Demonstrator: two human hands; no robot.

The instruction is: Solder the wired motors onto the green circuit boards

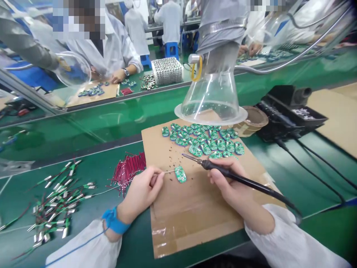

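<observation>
My left hand [142, 193] pinches a thin wire [167, 172], whose bare tip reaches the left end of a green circuit board [180, 174] lying on a cardboard sheet [195, 223]. My right hand [227, 182] holds a black soldering iron [237, 175] like a pen. Its metal tip [187, 157] points left, just above and apart from that board. Beyond the iron lies a heap of several similar green boards [202, 139]. Small dark specks dot the cardboard. A blue strap circles my left wrist.
Left of the cardboard lie a bundle of red wires [129, 169] and a loose pile of wired metal parts [57, 201]. A clear funnel-shaped fume hood [212, 96] hangs above the board heap. A black soldering station [290, 111] stands right. A co-worker [119, 56] works across the green bench.
</observation>
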